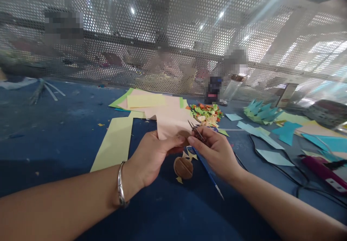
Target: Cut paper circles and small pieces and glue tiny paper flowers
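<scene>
My left hand (pixel 151 154), with a silver bangle at the wrist, is closed on the lower edge of a pale pink paper sheet (pixel 173 123). A small brown round piece (pixel 185 135) sits against the paper by my left thumb. My right hand (pixel 214 147) is closed around small scissors (pixel 195 129); their dark blades point up and left, slightly apart, beside the paper. The fingers hide most of the handles. Below my hands, brown discs (pixel 184 167) lie on the table among small yellow paper scraps (pixel 192 155).
A blue brush-like stick (pixel 208 174) lies under my right hand. Beyond are yellow paper (pixel 114 140) and a pile of colored clippings (pixel 207 113). To the right are blue paper pieces (pixel 273 157), a black cable (pixel 287 174) and a magenta tool (pixel 322 172). A perforated metal screen (pixel 130 46) stands behind.
</scene>
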Action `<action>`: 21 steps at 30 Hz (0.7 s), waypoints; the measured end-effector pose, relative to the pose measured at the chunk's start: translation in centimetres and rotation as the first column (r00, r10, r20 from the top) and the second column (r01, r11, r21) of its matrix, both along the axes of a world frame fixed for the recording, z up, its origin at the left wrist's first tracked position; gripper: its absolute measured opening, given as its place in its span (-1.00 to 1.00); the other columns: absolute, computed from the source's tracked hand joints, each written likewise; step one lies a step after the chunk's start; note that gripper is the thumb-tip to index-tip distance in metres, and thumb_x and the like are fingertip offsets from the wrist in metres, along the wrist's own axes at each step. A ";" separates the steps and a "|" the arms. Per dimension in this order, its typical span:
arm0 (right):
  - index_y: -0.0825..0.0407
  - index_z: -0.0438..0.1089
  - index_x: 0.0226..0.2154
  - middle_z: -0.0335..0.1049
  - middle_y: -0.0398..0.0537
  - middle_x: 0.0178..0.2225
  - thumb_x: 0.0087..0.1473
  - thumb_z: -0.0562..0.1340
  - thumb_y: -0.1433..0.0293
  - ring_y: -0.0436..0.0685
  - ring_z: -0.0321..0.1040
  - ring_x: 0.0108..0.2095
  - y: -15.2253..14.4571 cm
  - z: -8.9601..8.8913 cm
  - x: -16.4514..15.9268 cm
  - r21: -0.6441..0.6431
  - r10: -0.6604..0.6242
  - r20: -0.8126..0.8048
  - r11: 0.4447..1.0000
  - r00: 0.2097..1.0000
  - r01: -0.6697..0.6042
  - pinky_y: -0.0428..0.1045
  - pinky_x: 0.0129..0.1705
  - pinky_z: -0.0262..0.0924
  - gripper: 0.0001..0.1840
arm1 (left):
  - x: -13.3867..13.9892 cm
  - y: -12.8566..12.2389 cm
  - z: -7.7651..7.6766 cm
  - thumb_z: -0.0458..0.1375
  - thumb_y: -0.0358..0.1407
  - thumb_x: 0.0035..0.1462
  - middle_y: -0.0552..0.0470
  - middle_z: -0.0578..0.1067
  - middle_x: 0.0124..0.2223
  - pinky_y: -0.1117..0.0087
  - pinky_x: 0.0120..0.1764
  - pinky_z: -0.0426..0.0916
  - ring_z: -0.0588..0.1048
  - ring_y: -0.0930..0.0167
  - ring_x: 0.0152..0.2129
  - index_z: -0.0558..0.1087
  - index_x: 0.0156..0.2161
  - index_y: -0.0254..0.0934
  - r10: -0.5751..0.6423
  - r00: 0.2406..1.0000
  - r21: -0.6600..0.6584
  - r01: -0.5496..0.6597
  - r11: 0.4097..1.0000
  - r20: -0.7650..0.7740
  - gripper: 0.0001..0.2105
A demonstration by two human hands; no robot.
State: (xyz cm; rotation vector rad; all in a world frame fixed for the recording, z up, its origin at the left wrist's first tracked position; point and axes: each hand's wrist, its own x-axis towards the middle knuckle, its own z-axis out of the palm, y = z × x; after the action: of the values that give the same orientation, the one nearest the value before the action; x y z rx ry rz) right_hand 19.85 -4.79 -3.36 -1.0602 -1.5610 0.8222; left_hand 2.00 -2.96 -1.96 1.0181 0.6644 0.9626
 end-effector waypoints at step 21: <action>0.05 0.28 -0.42 -0.08 -0.32 -0.57 0.21 0.25 0.02 -0.09 -0.25 -0.59 -0.3 0.2 0.5 -0.268 0.091 -0.179 0.954 0.980 -0.137 -0.09 -0.63 -0.33 -0.55 | -0.3 0.7 0.6 0.38 -0.27 0.04 -0.12 0.63 -0.04 0.28 -0.05 0.37 0.55 0.25 -0.08 0.62 -0.10 -0.28 0.082 0.997 -0.034 -0.082 0.996 0.008 -0.70</action>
State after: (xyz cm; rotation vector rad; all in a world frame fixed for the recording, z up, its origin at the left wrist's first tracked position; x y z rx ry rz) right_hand 20.38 -5.08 -3.16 -1.0774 -1.4028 1.2075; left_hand 1.66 -2.29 -1.35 0.9623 0.7164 1.0241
